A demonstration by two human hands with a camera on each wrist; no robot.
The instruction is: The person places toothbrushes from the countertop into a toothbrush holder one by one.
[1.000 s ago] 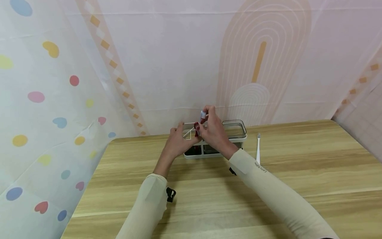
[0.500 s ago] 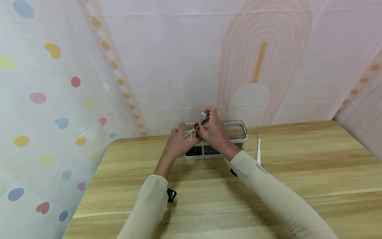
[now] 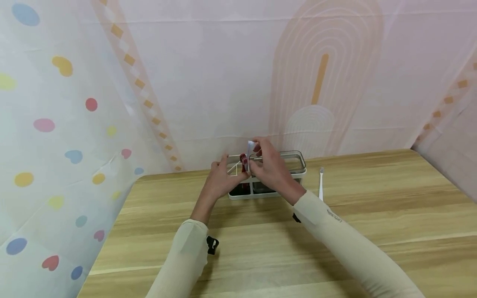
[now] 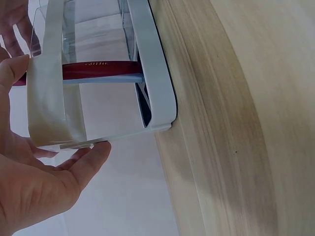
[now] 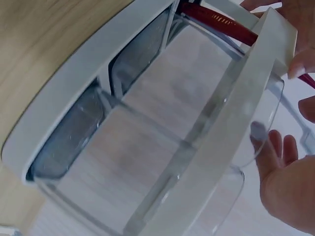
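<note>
A clear holder point(image 3: 298, 169) with a white rim stands at the table's far edge. A red toothbrush point(image 3: 244, 159) stands upright in its left compartment. My right hand point(image 3: 269, 167) pinches the brush near its top, above the rim. My left hand point(image 3: 220, 181) grips the holder's left end. In the left wrist view the left hand point(image 4: 44, 187) wraps the white rim point(image 4: 158, 73), and the red handle point(image 4: 98, 70) runs inside the clear wall. The right wrist view shows the holder point(image 5: 93, 83), the red handle point(image 5: 216, 19) and the right hand point(image 5: 290, 182) beside the rim.
A white toothbrush point(image 3: 321, 185) lies on the wooden table point(image 3: 261, 248) just right of the holder. A patterned cloth backdrop point(image 3: 223, 74) hangs right behind the holder and along the left side.
My right hand and the red toothbrush have sunk slightly lower towards the holder. My left hand stays on the holder's left end.
</note>
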